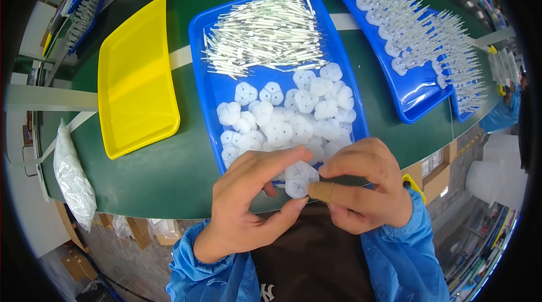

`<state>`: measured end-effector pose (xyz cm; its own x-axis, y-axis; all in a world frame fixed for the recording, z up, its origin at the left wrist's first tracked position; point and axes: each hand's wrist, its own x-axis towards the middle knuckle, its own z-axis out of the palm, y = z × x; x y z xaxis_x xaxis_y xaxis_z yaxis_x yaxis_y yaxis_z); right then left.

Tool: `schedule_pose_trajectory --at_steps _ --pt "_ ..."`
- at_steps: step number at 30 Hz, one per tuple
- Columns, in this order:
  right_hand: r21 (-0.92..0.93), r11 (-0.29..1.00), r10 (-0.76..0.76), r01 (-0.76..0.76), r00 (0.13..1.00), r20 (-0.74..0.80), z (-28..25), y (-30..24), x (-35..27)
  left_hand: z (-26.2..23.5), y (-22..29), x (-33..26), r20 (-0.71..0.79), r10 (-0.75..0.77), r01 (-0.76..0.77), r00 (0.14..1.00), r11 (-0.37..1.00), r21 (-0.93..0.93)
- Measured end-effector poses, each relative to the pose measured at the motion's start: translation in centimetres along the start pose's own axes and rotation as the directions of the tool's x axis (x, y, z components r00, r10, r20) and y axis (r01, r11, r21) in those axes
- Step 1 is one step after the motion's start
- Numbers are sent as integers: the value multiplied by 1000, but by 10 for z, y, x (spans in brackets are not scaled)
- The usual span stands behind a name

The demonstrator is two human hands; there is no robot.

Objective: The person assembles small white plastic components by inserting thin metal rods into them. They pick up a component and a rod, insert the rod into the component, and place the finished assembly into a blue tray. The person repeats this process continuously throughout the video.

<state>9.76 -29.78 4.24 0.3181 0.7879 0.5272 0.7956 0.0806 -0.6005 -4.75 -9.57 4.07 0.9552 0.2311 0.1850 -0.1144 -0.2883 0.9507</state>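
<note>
A translucent white flower-shaped plastic disc (300, 179) is held up between my two hands, just over the near edge of the blue tray (201, 84). My left hand (248, 197) curves round it, thumb at its lower edge and index finger along its top. At its right edge the fingers of my right hand (364, 186) are pinched together, one wearing a tan covering. Whether a thin stick is in that pinch is hidden. Many like discs (279, 131) lie heaped in the tray's near half. Beyond them is a pile of thin whitish sticks (265, 31).
An empty yellow tray (138, 84) lies to the left on the green table (141, 183), near a clear plastic bag of white material (73, 175). At the right, blue trays (420, 99) carry rows of discs with upright sticks (395, 20).
</note>
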Motion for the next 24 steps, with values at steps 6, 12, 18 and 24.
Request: schedule_pose_trajectory --at_steps 6,12,18,24 --pt "281 925 277 -255 960 -42 -15 -7 -9 4 1 -3 81 122 -131 989 984 121" --pt "539 747 362 -389 918 161 -17 -2 -28 18 3 -13 192 273 -317 943 912 260" --pt "-362 922 -95 136 987 129 -31 18 -77 52 -11 -49 -27 211 -193 977 934 301" --pt "-389 920 92 -49 991 94 -16 20 -109 81 -40 -45 164 135 -198 977 862 467"
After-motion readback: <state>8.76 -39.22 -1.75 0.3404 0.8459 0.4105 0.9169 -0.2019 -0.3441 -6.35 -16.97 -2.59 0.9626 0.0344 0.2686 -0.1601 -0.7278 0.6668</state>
